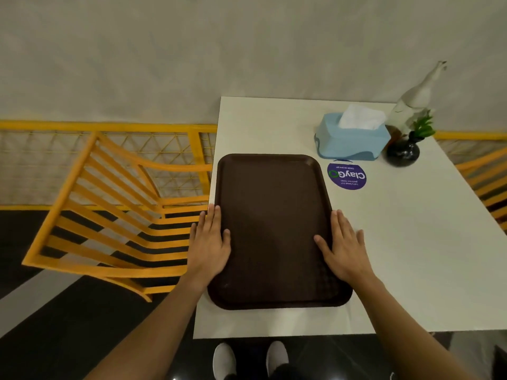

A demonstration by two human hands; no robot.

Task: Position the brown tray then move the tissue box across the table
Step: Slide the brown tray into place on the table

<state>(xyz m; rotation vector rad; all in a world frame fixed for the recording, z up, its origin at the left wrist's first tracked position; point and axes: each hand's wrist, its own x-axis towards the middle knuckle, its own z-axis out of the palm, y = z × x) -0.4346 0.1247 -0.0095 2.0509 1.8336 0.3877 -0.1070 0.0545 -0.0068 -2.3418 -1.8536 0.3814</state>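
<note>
A dark brown tray [271, 223] lies lengthwise on the left part of the white table [411, 256], its left rim close to the table's left edge. My left hand [210, 242] grips the tray's left rim, fingers along the outside and thumb on the inside. My right hand [344, 248] holds the right rim the same way, thumb resting on the tray's inner surface. A light blue tissue box [351, 141] with a white tissue sticking out stands at the far right of the table, beyond the tray and apart from it.
A round purple sticker [347, 175] lies flat between tray and tissue box. A dark vase with a green plant [406, 149] and a white bottle-shaped ornament [414, 100] stand right of the box. Yellow slatted chairs [109, 209] flank the table. A grey wall is behind.
</note>
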